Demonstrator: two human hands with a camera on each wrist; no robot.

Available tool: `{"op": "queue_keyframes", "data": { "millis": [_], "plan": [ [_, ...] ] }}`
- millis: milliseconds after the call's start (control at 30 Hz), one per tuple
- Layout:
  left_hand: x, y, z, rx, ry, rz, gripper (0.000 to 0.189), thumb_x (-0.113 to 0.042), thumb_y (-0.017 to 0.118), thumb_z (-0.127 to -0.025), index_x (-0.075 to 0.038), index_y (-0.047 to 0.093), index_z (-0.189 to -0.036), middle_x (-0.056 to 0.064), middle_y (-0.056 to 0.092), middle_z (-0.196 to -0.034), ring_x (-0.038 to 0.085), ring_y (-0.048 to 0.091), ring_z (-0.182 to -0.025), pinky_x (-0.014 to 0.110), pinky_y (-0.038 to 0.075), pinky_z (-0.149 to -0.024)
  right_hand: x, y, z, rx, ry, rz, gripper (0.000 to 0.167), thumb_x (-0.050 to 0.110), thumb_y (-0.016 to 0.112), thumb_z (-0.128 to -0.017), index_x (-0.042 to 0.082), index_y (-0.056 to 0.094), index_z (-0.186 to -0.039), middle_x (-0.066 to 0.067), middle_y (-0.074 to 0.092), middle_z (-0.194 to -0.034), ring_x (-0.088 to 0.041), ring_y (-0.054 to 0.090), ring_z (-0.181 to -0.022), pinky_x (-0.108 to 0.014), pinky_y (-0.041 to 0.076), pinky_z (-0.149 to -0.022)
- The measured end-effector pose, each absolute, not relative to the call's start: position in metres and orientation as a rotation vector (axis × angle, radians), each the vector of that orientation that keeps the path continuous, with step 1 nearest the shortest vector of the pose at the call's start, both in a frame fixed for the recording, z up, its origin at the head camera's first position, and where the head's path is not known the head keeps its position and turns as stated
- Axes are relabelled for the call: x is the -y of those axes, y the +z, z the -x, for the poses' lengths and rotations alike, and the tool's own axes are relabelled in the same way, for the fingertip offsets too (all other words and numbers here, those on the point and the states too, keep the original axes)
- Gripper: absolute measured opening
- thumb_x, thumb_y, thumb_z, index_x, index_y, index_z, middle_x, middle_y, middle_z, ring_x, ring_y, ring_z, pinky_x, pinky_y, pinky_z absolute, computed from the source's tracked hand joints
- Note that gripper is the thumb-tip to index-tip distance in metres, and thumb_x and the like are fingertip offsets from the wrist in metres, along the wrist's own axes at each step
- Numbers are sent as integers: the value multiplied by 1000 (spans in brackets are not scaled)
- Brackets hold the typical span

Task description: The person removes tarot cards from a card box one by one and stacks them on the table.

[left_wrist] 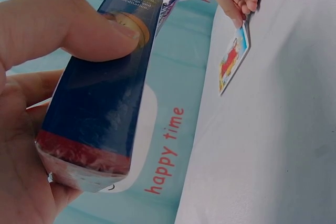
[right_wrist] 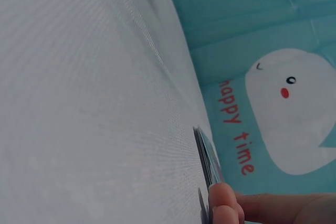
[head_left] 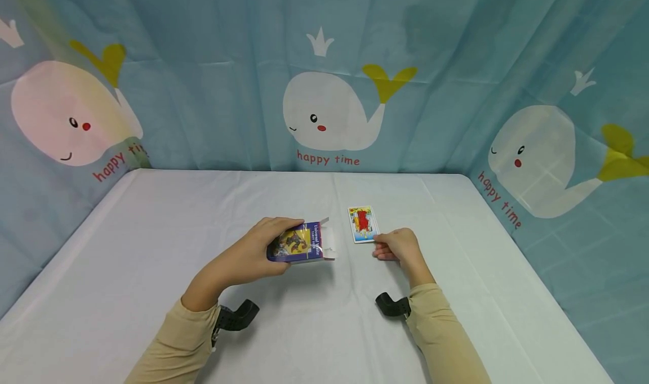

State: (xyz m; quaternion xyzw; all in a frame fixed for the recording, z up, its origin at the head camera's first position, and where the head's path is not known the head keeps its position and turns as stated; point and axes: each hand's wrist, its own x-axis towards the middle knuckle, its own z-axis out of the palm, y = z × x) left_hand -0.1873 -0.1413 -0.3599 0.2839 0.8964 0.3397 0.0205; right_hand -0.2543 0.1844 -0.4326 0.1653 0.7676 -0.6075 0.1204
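Note:
My left hand (head_left: 248,253) grips a blue card box (head_left: 299,243) above the table, thumb along one narrow side and fingers on the far side. White flaps stand out at the box's right end. In the left wrist view the thumb (left_wrist: 100,30) presses the blue side of the box (left_wrist: 100,103). My right hand (head_left: 403,249) pinches the lower right corner of a small stack of cards (head_left: 362,224), whose top card has a red figure on yellow and blue. Several thin card edges (right_wrist: 202,150) show in the right wrist view, close to the tablecloth.
A white cloth (head_left: 152,232) covers the table. Behind it and at both sides hangs a blue-green curtain (head_left: 228,119) with whale prints. A black wrist mount (head_left: 238,316) sits by the left sleeve and another mount (head_left: 392,305) by the right sleeve.

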Motion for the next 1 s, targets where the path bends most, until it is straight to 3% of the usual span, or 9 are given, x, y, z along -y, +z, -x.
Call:
{"op": "queue_keyframes", "data": {
  "millis": [500, 733, 833, 1000],
  "plan": [
    [141, -359, 186, -2773, 1052, -873, 75, -13, 74, -80, -14, 45, -149, 7, 52, -145, 24, 46, -124, 44, 45, -95, -181, -429, 256, -2281, -1723, -466, 14, 8, 64, -92, -3, 56, -89, -1, 63, -50, -6, 63, -45, -20, 52, -48],
    [141, -359, 186, -2772, 1044, -871, 75, -13, 74, -80, -14, 45, -149, 7, 51, -146, 24, 46, -124, 43, 44, -95, -180, -429, 255, -2425, -1672, -476, 17, 12, 68, -90, -3, 58, -89, -1, 62, -56, -6, 60, -46, -20, 51, -48],
    [142, -359, 186, -2772, 1051, -867, 75, -12, 73, -80, -14, 45, -149, 7, 50, -146, 24, 46, -123, 43, 44, -94, -177, -426, 255, -2647, -1512, -475, 27, 21, 73, -87, -3, 62, -94, -8, 65, -72, -11, 60, -57, -24, 51, -55],
    [140, -359, 186, -2762, 1061, -875, 75, -12, 74, -80, -13, 45, -149, 8, 50, -147, 26, 45, -126, 44, 45, -95, -162, -422, 257, -2812, -1213, -424, 58, 33, 75, -84, -9, 61, -122, -27, 62, -121, -34, 59, -105, -43, 51, -87]
  ]
}}
